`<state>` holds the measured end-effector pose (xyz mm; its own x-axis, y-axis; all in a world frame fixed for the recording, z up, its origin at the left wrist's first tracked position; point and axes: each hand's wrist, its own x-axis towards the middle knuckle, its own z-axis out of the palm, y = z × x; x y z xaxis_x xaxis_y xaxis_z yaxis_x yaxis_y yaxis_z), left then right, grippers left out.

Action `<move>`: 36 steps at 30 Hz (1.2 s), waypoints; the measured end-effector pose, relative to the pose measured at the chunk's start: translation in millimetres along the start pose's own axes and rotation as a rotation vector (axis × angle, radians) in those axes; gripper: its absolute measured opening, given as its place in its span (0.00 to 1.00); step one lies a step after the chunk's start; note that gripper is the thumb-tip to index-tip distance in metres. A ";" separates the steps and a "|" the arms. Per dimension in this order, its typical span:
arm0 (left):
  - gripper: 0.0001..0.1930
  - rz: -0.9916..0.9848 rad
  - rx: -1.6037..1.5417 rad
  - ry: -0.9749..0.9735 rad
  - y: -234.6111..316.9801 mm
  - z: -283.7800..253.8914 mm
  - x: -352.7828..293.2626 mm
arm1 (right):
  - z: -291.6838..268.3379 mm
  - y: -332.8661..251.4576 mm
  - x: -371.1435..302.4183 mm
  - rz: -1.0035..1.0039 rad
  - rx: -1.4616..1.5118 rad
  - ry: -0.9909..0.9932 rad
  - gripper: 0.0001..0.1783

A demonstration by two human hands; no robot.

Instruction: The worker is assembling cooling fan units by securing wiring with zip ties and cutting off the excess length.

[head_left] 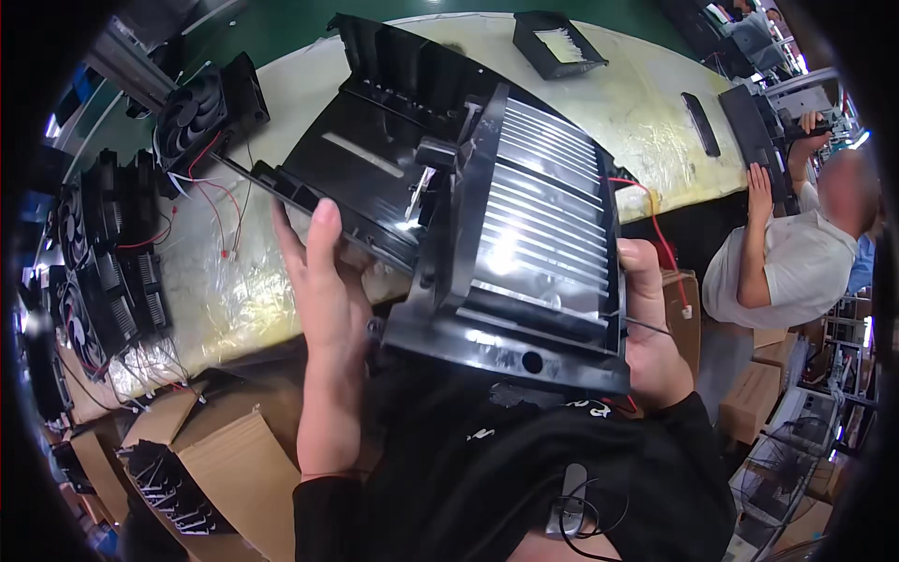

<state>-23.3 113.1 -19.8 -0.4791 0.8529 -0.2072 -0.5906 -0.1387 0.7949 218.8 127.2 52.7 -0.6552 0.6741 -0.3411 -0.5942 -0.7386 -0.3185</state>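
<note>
Between my two hands is a large black plastic housing with a slatted, shiny vent face, held tilted above the table edge. On its left side my left hand grips the rim, thumb up along the edge and fingers underneath. Wrapped round its right side is my right hand, thumb on the edge and the other fingers partly hidden. Red wires with a white connector hang from the housing's right side. A broad black panel section extends from the housing toward the far left.
A covered table curves across the scene. At left stand a black fan and several fan units with loose wires. A black tray and narrow black strip lie farther back. Cardboard boxes sit below. Another person works at right.
</note>
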 end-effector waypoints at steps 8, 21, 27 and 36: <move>0.40 0.002 -0.096 0.037 -10.7 -11.4 -4.0 | -25.0 7.3 39.0 0.011 0.084 0.166 0.33; 0.43 -0.043 -0.199 0.054 -17.8 -19.8 -5.8 | -52.4 23.5 49.5 -0.184 -0.043 0.171 0.37; 0.41 -0.017 -0.160 0.082 -17.1 -18.0 -6.1 | -60.1 28.3 55.5 -0.189 -0.133 0.181 0.42; 0.38 -0.070 -0.184 0.082 -12.9 -13.2 -4.8 | -61.5 26.7 58.7 -0.265 -0.167 0.173 0.36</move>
<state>-22.0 104.2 -36.5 -0.4800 0.8208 -0.3097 -0.7292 -0.1769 0.6611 193.1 147.4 -30.2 -0.3913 0.8436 -0.3678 -0.6390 -0.5366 -0.5511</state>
